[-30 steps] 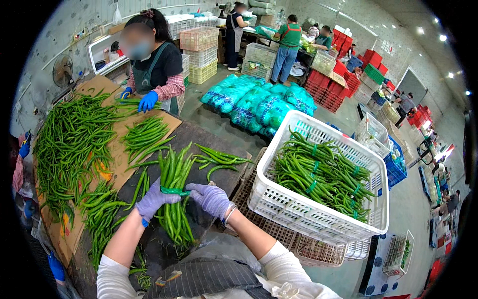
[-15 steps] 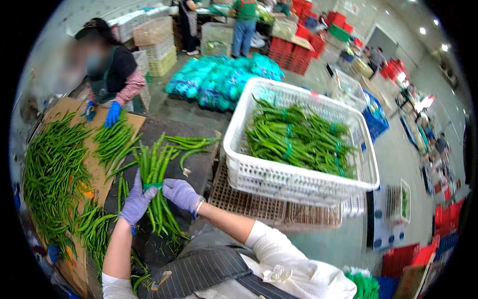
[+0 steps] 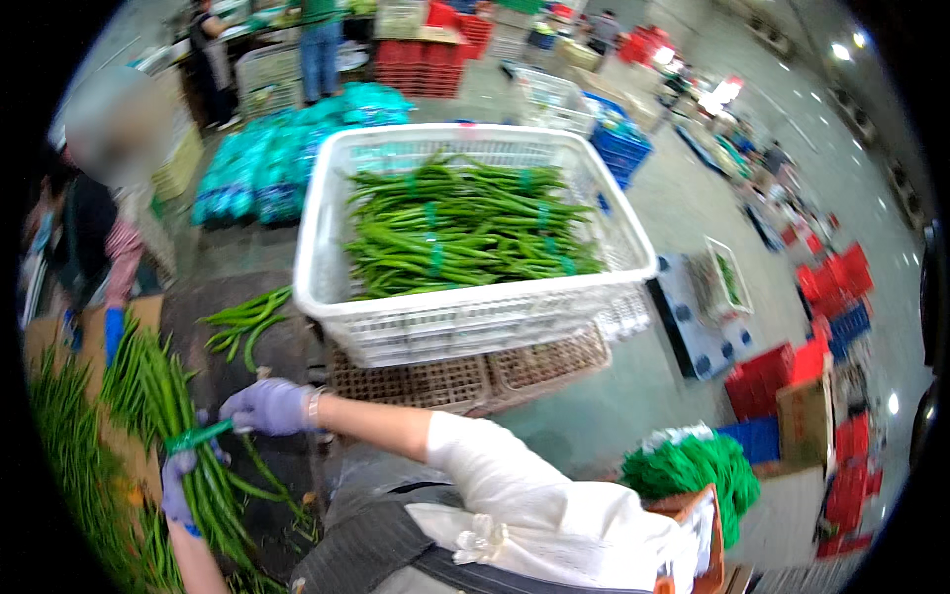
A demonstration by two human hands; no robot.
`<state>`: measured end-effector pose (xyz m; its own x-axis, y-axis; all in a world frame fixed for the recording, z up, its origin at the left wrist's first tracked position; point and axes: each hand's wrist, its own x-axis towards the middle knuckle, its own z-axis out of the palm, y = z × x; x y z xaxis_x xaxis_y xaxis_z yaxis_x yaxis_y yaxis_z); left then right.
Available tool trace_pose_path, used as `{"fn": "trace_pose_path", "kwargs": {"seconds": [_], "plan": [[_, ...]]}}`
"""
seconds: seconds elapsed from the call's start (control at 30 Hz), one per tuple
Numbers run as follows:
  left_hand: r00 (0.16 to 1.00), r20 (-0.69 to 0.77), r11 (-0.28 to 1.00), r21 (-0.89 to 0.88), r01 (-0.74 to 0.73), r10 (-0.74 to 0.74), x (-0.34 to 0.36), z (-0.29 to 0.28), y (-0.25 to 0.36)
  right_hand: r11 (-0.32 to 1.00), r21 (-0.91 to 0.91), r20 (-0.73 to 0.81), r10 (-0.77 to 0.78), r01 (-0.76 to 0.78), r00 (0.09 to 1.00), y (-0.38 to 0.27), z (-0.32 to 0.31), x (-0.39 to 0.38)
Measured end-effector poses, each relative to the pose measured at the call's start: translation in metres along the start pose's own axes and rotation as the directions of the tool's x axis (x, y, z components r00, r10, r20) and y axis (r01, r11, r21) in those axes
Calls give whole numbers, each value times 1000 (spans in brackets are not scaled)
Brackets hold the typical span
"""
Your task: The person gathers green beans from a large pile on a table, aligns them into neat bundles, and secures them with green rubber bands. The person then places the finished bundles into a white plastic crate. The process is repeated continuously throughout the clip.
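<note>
A bundle of long green chili peppers [image 3: 164, 388] is in my left hand [image 3: 179, 485], which wears a light purple glove and wraps the bundle's middle from below. A green band [image 3: 201, 436] goes around the peppers and stretches out to the right. Its free end is pinched by my gloved right hand [image 3: 272, 407], which is apart from the bundle. Several loose peppers [image 3: 247, 315] lie on the dark tabletop beyond my hands. More bundles with green bands [image 3: 465, 223] fill the white crate [image 3: 475, 327] to the right of the table.
A large heap of peppers [image 3: 64, 445] covers the left of the table. A co-worker's blue-gloved hand [image 3: 114, 335] is by the peppers at the far left. Brown crates [image 3: 416, 381] support the white crate. Teal bags [image 3: 252, 183] lie behind; green strands [image 3: 698, 475] are at right.
My view has turned right, so the crate appears further left. My right hand has drawn away from the bundle, pulling the green band out taut. My left hand keeps its grip.
</note>
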<state>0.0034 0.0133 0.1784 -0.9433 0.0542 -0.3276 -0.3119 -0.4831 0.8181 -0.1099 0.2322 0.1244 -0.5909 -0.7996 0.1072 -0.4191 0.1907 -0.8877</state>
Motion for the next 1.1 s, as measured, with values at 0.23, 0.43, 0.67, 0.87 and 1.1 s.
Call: {"fn": "trace_pose_path", "kwargs": {"seconds": [0.23, 0.43, 0.67, 0.87, 1.1], "plan": [[953, 302, 976, -205, 79, -14, 35, 8, -16, 994, -112, -160, 1, -19, 987, 11, 15, 46], [969, 246, 980, -201, 15, 36, 31, 9, -10, 901, -373, -293, 113, -222, 949, 21, 2, 85], [969, 139, 955, 191, -227, 203, -15, -19, 84, 723, -542, -363, 259, -429, 895, 100, -25, 59], [902, 154, 365, 877, -313, 404, 20, 0, 127, 956, -204, -168, 178, -211, 970, 27, 3, 31], [594, 768, -482, 625, -615, 239, 108, 239, 99, 902, 36, -227, 426, -430, 876, 65, -5, -103]]}}
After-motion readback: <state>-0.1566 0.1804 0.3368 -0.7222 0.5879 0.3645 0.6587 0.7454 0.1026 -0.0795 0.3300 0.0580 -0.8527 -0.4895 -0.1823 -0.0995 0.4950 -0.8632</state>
